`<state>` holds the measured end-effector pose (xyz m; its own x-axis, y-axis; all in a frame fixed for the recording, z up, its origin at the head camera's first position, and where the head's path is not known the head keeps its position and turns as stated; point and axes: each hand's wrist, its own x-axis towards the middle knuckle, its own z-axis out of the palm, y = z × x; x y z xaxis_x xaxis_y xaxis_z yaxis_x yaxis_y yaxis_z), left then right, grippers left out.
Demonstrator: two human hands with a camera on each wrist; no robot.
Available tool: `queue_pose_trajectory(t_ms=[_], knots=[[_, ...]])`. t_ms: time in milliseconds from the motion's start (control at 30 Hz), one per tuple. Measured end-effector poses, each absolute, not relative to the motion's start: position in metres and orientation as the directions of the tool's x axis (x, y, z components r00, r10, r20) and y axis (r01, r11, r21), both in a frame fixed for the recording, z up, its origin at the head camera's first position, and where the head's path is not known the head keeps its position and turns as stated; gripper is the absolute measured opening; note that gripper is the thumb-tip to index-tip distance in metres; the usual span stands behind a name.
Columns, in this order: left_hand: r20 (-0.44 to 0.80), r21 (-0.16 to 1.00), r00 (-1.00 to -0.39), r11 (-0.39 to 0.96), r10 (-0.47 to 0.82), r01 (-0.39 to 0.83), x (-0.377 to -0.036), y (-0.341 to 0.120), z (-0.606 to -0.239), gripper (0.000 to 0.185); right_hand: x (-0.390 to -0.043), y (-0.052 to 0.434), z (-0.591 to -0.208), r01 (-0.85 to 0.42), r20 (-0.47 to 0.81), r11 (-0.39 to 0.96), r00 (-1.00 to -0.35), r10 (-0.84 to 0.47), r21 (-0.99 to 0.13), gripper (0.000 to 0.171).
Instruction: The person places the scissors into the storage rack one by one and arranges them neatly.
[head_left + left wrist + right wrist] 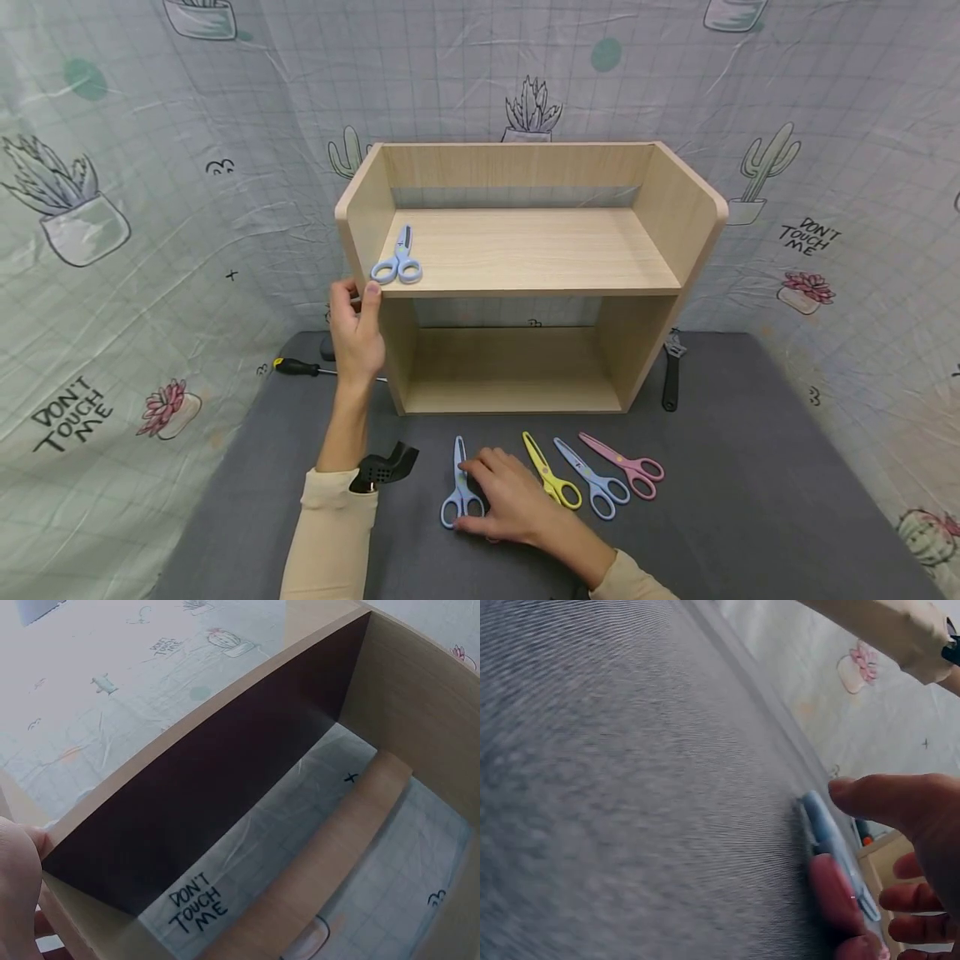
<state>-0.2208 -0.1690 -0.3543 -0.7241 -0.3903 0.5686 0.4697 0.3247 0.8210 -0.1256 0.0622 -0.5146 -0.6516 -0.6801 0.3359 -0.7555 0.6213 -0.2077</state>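
Note:
A light wooden two-level shelf unit (525,292) stands on a grey table (750,467). One pair of blue scissors (398,258) lies at the left end of the upper shelf. My left hand (358,296) is raised at the unit's front left corner, with relaxed fingers touching the side panel; in the left wrist view the hand (16,889) lies against the panel (420,697). My right hand (480,492) lies on the table and pinches another pair of blue scissors (458,487). In the right wrist view, the thumb and a fingertip of that hand (832,832) close around the scissors (817,814).
Yellow scissors (552,482), blue scissors (594,481) and pink scissors (627,467) lie in a row to the right of my right hand. A screwdriver (300,367) lies left of the shelf unit, a black wrench (670,375) at its right. A patterned cloth (150,250) hangs behind.

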Motion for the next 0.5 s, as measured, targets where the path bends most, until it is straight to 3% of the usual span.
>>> queue_pose_trajectory(t_ms=[133, 500], knots=[[0.569, 0.821, -0.72, 0.325, -0.396, 0.47, -0.216, -0.167, -0.354, 0.039, -0.119, 0.063, -0.519, -0.759, 0.312, 0.623, -0.647, -0.695, -0.186, 0.072], [0.548, 0.835, -0.723, 0.314, -0.42, 0.452, -0.196, -0.154, -0.342, 0.034, -0.108, 0.07, -0.518, -0.768, 0.251, 0.622, -0.638, -0.728, -0.149, 0.058]])
